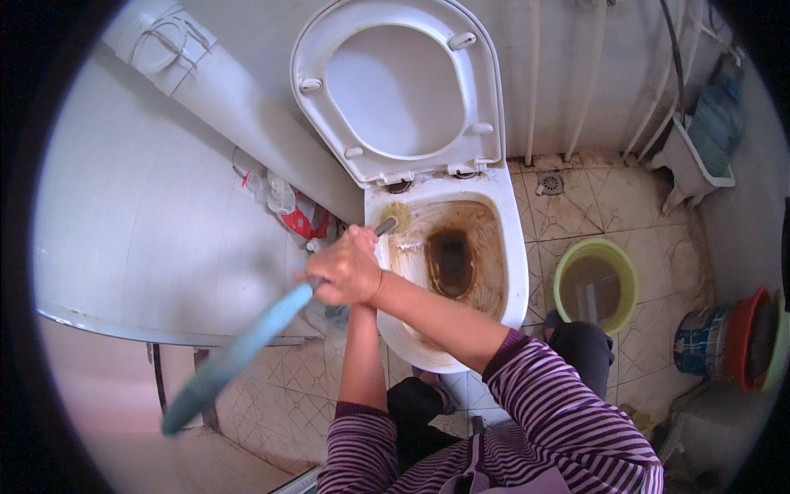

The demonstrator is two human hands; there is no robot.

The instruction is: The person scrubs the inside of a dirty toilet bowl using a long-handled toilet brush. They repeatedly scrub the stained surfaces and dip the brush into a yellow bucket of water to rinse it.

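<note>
The scrubbing step is in hand: the right hand [347,267] is clamped on the blue brush handle [234,356], the left hand hidden behind it, grip unclear. The bristle head [397,219] presses the stained toilet bowl [461,247] rim; next, scrubbing should probably move deeper inside.

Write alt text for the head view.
Both hands grip a blue-handled toilet brush, right hand over the mostly hidden left, its head scrubbing the rim of a brown-stained toilet bowl. The seat is raised; a green bucket stands on the tiled floor.
</note>
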